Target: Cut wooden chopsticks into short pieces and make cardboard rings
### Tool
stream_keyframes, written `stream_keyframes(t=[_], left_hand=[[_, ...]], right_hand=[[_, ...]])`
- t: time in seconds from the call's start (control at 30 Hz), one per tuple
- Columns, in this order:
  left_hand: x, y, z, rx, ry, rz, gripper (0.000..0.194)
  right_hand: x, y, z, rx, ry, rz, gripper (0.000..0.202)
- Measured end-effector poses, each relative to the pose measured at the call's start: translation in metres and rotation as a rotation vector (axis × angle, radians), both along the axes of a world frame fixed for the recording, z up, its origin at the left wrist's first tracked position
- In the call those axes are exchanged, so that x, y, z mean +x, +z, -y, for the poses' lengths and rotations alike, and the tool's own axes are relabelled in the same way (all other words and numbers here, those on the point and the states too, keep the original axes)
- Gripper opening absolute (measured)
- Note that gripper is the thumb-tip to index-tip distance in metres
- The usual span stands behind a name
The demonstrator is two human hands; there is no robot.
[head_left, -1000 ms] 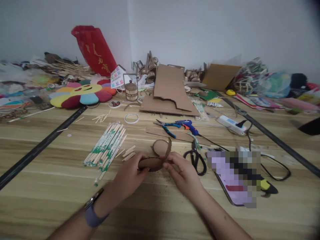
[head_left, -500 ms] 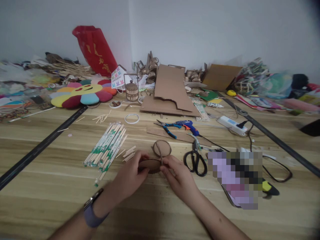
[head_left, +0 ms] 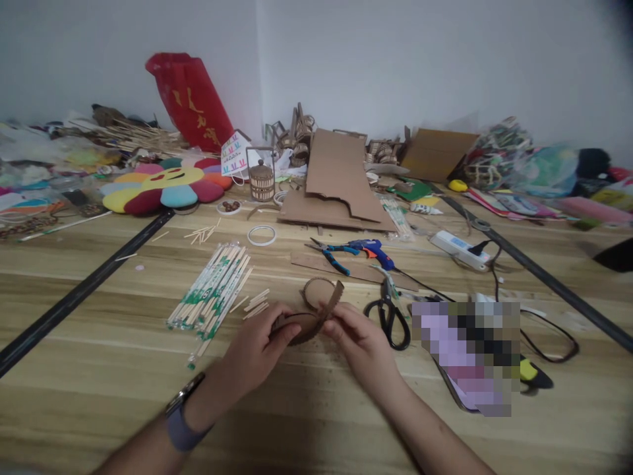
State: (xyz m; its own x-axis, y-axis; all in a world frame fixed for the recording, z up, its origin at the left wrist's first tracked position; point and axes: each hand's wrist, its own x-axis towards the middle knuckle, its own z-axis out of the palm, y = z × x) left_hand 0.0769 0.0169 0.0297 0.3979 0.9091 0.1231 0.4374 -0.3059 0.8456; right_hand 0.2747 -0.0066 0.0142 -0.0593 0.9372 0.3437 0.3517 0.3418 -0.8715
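Note:
Between my fingers is a round cardboard disc (head_left: 302,323) with a strip of corrugated cardboard (head_left: 332,302) running along its edge. My left hand (head_left: 262,340) grips the disc at its left side, thumb on top. My right hand (head_left: 359,336) pinches the strip at the disc's right side, and the strip's free end sticks up above the fingers. Just beyond, a second cardboard round (head_left: 319,290) with a corrugated rim lies on the table. Short cut sticks (head_left: 257,302) lie near my left hand, and black-handled scissors (head_left: 388,316) lie right of my right hand.
Packs of wrapped chopsticks (head_left: 212,290) lie at left. Pliers (head_left: 333,254) and a blue glue gun (head_left: 373,252) lie ahead, near a white tape ring (head_left: 261,235). Large cardboard sheets (head_left: 341,171) and a small stick basket (head_left: 261,181) stand behind. A power strip (head_left: 459,249) is at right.
The corrugated strip's free end has swung up and to the right, showing its flat side. My right hand has shifted slightly with it; my left hand still holds the disc.

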Motion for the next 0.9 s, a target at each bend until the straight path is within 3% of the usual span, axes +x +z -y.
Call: stream_keyframes(t=[0.17,0.9], left_hand=[[0.0009,-0.0031,0.0005,0.083,-0.046,-0.083,0.019],[0.0003,-0.0013,0.0016,0.073,-0.116,-0.182,0.014]], right_hand=[[0.0048,0.0042,-0.0001,0.013,0.004,0.014,0.013],[0.0032,-0.0016,0.0004,0.136,0.089,0.149,0.012]])
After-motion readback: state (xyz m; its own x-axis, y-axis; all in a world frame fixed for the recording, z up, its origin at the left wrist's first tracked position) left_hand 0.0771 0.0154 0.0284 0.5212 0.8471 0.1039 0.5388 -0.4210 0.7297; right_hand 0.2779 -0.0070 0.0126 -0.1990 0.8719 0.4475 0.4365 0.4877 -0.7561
